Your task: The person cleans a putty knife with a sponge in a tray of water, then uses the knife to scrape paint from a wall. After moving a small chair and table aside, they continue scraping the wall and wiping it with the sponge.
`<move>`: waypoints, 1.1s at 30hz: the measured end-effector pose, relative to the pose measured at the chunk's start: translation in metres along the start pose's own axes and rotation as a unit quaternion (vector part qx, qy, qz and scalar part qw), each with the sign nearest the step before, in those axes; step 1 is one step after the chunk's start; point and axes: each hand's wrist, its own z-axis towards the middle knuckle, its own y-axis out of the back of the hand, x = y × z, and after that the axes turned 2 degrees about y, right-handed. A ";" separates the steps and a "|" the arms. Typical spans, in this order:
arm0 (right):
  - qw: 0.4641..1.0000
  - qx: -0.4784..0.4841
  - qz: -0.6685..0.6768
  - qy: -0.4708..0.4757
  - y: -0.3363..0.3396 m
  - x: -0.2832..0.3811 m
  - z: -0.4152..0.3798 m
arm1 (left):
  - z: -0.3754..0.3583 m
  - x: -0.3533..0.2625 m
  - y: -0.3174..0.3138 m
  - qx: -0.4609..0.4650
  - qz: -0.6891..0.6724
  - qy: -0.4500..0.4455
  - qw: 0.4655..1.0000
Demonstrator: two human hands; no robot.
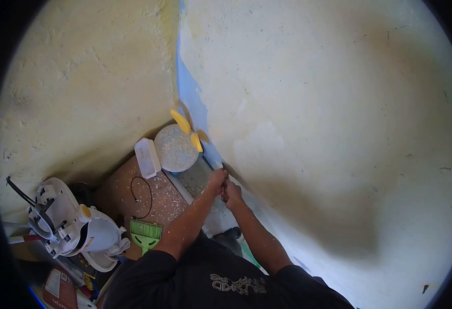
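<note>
Both my hands are closed, one close by the other, low along the right wall [308, 129]. My left hand [216, 180] and my right hand [230, 193] grip what looks like a scraper [223, 166]; only a thin dark edge shows past the fingers, at the wall, and the rest is hidden. Just above the hands, a strip of blue paint [192, 92] is exposed down the corner. Nearby stands a round white container [176, 149] strewn with pale flakes, with two yellow curved pieces [180, 121] at its rim.
A white rectangular tub [147, 157] leans beside the round container. Paint flakes and a black cable [150, 198] lie on the brown floor [120, 188]. A green dustpan with a brush [145, 234] is near my left arm. A white plastic appliance [94, 234] stands far left.
</note>
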 end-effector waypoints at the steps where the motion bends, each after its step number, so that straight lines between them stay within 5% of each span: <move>1: 1.000 -0.006 0.003 -0.012 -0.003 0.001 0.004 | -0.015 -0.028 0.004 0.026 -0.028 0.107 0.994; 6: 1.000 -0.021 0.003 0.013 0.004 0.003 -0.027 | -0.071 -0.035 -0.019 0.050 -0.258 0.066 0.963; 13: 1.000 -0.005 -0.007 0.001 0.015 -0.002 -0.026 | -0.049 -0.027 -0.007 0.075 -0.131 0.093 0.984; 15: 0.999 0.016 -0.041 0.008 0.015 0.006 -0.030 | -0.023 0.023 -0.030 0.002 -0.204 -0.012 0.979; 16: 0.999 0.004 -0.048 0.007 0.015 0.007 -0.026 | -0.039 0.002 -0.028 -0.027 -0.096 -0.037 0.994; 17: 0.998 -0.008 -0.055 0.003 0.015 0.007 -0.022 | -0.048 -0.023 -0.021 -0.027 -0.098 -0.034 0.994; 19: 0.999 0.011 -0.045 -0.004 0.015 -0.003 -0.002 | -0.051 -0.051 -0.005 0.038 -0.098 0.133 0.985; 21: 1.000 0.008 -0.015 0.003 0.009 -0.003 0.000 | -0.056 -0.052 -0.004 0.023 -0.049 0.143 0.988; 24: 0.999 0.038 -0.008 0.010 0.016 0.001 -0.004 | -0.012 0.030 -0.045 -0.140 -0.155 -0.111 0.972; 25: 0.999 0.028 -0.019 0.000 0.021 -0.007 -0.002 | -0.020 0.014 -0.038 -0.145 -0.160 -0.107 0.970; 27: 1.000 -0.005 -0.018 -0.019 0.011 0.003 0.023 | -0.026 -0.026 -0.015 -0.036 -0.092 0.113 0.989; 29: 0.999 0.018 -0.024 -0.044 0.008 0.005 0.023 | -0.034 -0.017 -0.011 -0.021 -0.133 0.163 0.977; 33: 0.997 -0.029 -0.062 -0.038 0.004 -0.002 -0.018 | -0.038 -0.014 -0.016 -0.051 -0.125 -0.002 0.991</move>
